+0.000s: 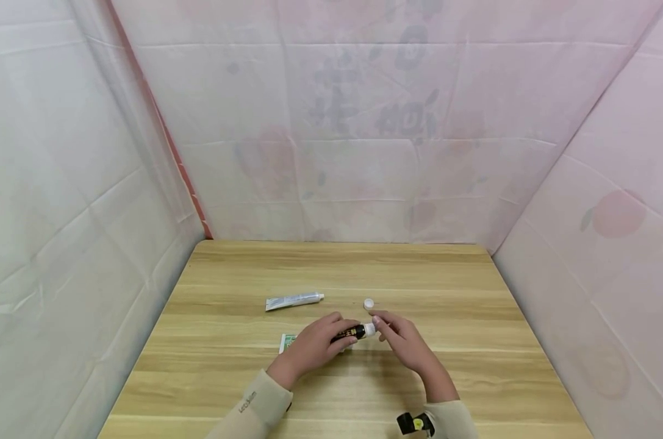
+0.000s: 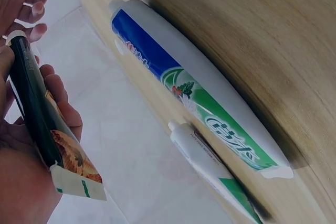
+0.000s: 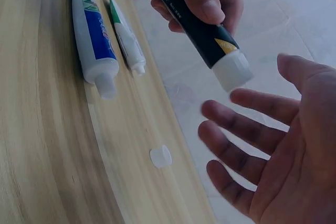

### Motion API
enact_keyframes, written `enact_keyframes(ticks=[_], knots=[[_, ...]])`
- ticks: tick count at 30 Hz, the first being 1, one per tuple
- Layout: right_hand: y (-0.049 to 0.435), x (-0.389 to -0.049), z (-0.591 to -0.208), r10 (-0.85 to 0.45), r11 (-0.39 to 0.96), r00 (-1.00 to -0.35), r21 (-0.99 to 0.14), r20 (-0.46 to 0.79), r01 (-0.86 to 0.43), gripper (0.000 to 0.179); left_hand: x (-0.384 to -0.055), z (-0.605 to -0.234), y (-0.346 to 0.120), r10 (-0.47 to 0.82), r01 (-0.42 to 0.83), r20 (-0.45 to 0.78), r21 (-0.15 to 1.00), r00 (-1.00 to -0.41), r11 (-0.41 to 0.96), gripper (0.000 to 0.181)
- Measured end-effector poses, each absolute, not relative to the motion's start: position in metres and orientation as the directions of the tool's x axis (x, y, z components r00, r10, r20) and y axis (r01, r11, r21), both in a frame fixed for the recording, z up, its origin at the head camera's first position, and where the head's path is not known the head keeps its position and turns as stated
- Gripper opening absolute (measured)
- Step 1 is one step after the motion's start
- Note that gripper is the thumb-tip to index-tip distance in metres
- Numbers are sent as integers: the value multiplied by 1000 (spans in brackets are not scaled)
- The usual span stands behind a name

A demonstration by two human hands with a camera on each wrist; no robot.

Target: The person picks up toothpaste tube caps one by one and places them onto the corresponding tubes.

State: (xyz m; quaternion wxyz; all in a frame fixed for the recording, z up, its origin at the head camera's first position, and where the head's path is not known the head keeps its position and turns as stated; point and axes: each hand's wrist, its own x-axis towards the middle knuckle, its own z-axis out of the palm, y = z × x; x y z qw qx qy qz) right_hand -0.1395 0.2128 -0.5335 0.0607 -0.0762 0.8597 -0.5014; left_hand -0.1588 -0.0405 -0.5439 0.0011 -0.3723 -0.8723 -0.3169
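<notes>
My left hand point(image 1: 316, 346) grips a dark toothpaste tube point(image 3: 189, 17) above the table, fingers curled round its body. At the tube's end sits a white cap point(image 3: 232, 72), pointing toward the right hand. My right hand point(image 3: 294, 140) is just beside that cap, its fingers spread and loosely bent, holding nothing. On the table under the left hand lies a larger white, blue and green toothpaste tube point(image 2: 202, 85); in the head view that hand covers most of it. A loose white cap point(image 3: 160, 156) rests on the wood beyond the right fingertips.
A slimmer white and green tube point(image 1: 293, 300) lies farther back on the wooden table point(image 1: 419, 268), left of the loose cap. Pale printed sheets point(image 1: 364, 177) hang behind the table and along both sides. A black strap point(image 1: 413, 423) shows at the right cuff.
</notes>
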Motion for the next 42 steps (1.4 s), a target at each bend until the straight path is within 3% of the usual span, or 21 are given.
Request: enact_keyframes(ticks=[4, 8, 11, 19, 26, 32, 37, 40, 42], knots=[[219, -139, -537, -184, 441, -975, -877, 122, -192, 30, -159, -543, -43, 642, 644, 235, 552, -730, 530, 39], [222, -139, -542, -207, 399, -932, -845, 296, -357, 38, -160, -545, -44, 636, 636, 231, 559, -736, 533, 38], [222, -139, -544, -246, 386, -913, -831, 325, -400, 36, -160, -545, -43, 635, 629, 228, 572, -738, 526, 38], [217, -140, -545, -293, 375, -907, -836, 303, -400, 18, -158, -542, -43, 636, 627, 234, 589, -736, 510, 36], [214, -141, -542, -237, 427, -964, -878, 119, -213, 9, -157, -541, -42, 635, 630, 234, 577, -737, 519, 36], [212, -141, -543, -133, 482, -991, -872, 20, -82, 25, -157, -544, -42, 633, 615, 213, 590, -744, 524, 37], [215, -141, -545, -78, 479, -996, -875, 34, -67, 29, -157, -544, -43, 624, 610, 214, 586, -751, 533, 38], [219, -140, -546, -104, 459, -991, -880, 80, -119, 17, -158, -544, -44, 622, 610, 216, 584, -753, 536, 38], [221, -140, -546, -147, 442, -981, -879, 128, -181, 23, -159, -545, -45, 622, 609, 214, 586, -753, 535, 38]])
